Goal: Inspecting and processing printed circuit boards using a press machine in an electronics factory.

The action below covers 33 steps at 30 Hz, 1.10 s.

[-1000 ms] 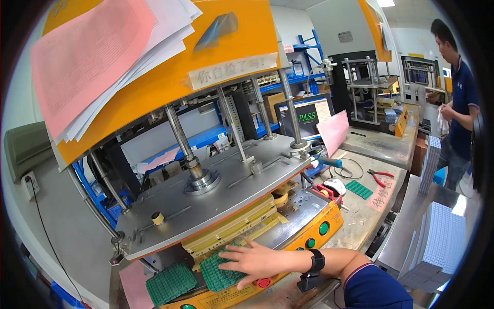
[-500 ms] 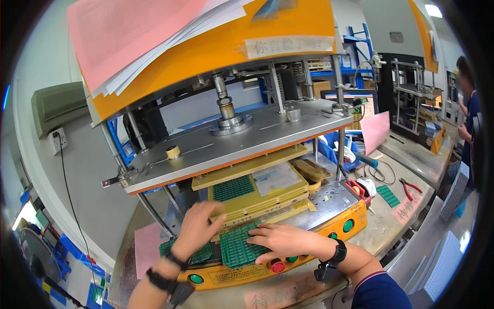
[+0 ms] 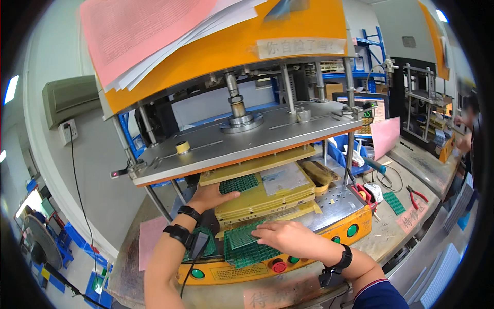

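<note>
My right hand (image 3: 287, 237) pinches the right edge of a green circuit board panel (image 3: 237, 238). It holds the panel tilted above a stack of similar green panels (image 3: 257, 255) at the press's front edge. My left hand (image 3: 210, 196) reaches under the raised press plate, its thumb stretched out over the yellow fixture (image 3: 267, 199). Its fingers are at the left edge of another green circuit board panel (image 3: 242, 184) lying in that fixture; the fingertips are partly hidden. More green panels (image 3: 208, 246) lie beside my left forearm.
The press's steel plate (image 3: 278, 126) hangs over the fixture between metal posts. Green buttons (image 3: 352, 230) and a red button (image 3: 278, 265) line the orange front. To the right lie red-handled pliers (image 3: 416, 195), a loose green panel (image 3: 394, 203) and a blue bin (image 3: 342, 149).
My left hand has moved forward to the panel in the fixture. My right hand has lifted the top panel's near side from the stack. The view has shifted slightly.
</note>
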Each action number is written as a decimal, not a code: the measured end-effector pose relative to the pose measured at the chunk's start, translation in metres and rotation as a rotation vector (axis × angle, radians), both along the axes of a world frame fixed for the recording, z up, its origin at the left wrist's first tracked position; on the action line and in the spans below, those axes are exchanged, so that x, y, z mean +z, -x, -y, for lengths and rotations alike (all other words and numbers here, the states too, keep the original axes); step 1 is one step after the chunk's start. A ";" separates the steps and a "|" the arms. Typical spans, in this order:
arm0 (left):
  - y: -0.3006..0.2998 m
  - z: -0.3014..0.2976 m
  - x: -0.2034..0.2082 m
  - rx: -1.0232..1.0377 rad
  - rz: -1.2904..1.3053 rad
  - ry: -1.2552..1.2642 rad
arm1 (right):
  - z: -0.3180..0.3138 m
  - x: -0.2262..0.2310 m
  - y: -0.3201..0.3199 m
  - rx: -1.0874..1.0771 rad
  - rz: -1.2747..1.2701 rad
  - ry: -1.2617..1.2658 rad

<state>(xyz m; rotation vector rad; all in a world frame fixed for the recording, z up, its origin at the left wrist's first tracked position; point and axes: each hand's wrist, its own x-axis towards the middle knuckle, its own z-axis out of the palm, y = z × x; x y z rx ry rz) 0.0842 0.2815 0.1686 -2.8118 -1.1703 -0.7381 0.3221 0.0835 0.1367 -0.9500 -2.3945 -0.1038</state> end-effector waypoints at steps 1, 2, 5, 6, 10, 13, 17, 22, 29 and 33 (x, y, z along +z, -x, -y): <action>0.003 0.015 0.004 0.005 0.020 0.012 | 0.000 0.001 -0.004 0.010 -0.039 -0.065; 0.012 0.033 0.008 0.017 0.021 0.021 | 0.001 0.003 -0.008 0.021 -0.078 -0.129; 0.060 0.086 0.017 0.052 0.115 0.021 | 0.006 0.010 -0.014 -0.024 -0.110 -0.104; 0.080 0.106 0.015 0.068 0.114 0.025 | 0.005 0.012 -0.015 -0.041 -0.127 -0.158; 0.139 0.160 -0.020 0.281 -0.185 -0.036 | -0.001 0.019 -0.012 -0.120 -0.205 -0.175; 0.148 0.190 -0.048 0.309 -0.229 -0.064 | -0.021 0.015 -0.006 -0.169 -0.272 -0.166; 0.126 0.248 -0.081 0.132 0.165 0.003 | -0.074 0.002 -0.002 -0.265 -0.286 -0.156; 0.098 0.297 -0.173 0.158 0.173 -0.155 | -0.135 -0.013 0.011 -0.228 -0.199 -0.229; 0.101 0.295 -0.186 0.210 0.323 -0.126 | -0.147 -0.006 0.022 -0.231 -0.185 -0.100; 0.098 0.295 -0.186 0.211 0.274 -0.157 | -0.151 -0.005 0.022 -0.232 -0.171 -0.082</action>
